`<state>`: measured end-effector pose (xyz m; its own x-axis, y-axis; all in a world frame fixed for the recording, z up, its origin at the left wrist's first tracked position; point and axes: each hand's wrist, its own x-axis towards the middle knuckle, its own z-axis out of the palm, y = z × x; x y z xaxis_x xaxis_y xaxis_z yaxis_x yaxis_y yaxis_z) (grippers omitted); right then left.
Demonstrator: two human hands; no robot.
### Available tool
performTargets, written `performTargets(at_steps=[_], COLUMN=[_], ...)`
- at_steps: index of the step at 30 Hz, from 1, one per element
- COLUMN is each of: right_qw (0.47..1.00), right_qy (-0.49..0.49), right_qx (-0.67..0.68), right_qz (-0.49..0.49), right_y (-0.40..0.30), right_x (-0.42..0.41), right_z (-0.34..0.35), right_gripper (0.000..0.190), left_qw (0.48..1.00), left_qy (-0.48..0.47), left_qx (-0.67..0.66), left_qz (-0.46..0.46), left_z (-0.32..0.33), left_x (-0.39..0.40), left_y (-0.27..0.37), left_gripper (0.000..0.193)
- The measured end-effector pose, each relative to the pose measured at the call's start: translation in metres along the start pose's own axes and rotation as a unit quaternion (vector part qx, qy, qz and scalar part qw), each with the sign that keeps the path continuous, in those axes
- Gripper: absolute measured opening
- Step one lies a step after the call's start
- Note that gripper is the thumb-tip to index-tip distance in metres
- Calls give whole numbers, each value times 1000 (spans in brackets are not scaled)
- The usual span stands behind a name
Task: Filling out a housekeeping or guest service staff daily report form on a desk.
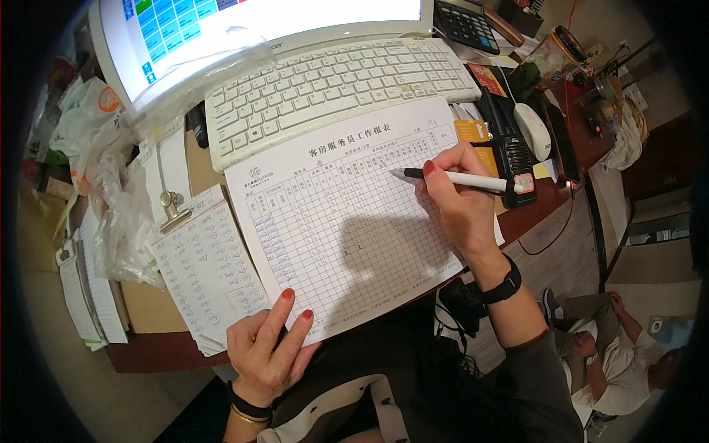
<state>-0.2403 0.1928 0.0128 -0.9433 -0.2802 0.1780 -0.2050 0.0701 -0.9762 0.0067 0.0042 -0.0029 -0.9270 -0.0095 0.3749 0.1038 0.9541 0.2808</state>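
Note:
A printed form (410,238) with a grid and handwritten figures lies tilted before me, its upper edge against the keyboard. In my right hand (462,205) is a white pen (476,181) with a dark grip, its tip over the upper right part of the grid. That hand also casts a shadow across the sheet. My left hand (268,346) rests at the form's lower left corner, two fingertips on the paper and the fingers apart. Something small and dark shows between those fingers, too hidden to name. Left of the form lies a handwritten sheet (205,271) beneath a metal bulldog clip (176,210).
Beyond the form are a white keyboard (332,94) and an Acer monitor (266,22). A calculator (465,25), a black handheld device (507,149) and a mouse (532,130) lie to the right. Plastic bags (119,238) crowd the left. A person (609,354) sits at lower right.

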Motion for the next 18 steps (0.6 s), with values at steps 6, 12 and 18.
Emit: performTargets(at_steps=[6,12,18], right_qw=[998,999,999], right_qy=[-10,-26,-18], right_qx=[-52,-37,-34], right_qz=[-28,-18,-32], right_y=[-8,-8,-7], right_x=[-2,-2,-2], right_z=[-1,-2,0], right_gripper=[11,11,11], left_qw=[1000,1000,1000], left_qy=[0,-4,-5], left_qx=[-2,4,9], left_qz=[-2,-2,0], left_z=[0,-1,0], left_x=[0,-1,-2], left_y=[0,0,-1], left_gripper=[39,40,40])
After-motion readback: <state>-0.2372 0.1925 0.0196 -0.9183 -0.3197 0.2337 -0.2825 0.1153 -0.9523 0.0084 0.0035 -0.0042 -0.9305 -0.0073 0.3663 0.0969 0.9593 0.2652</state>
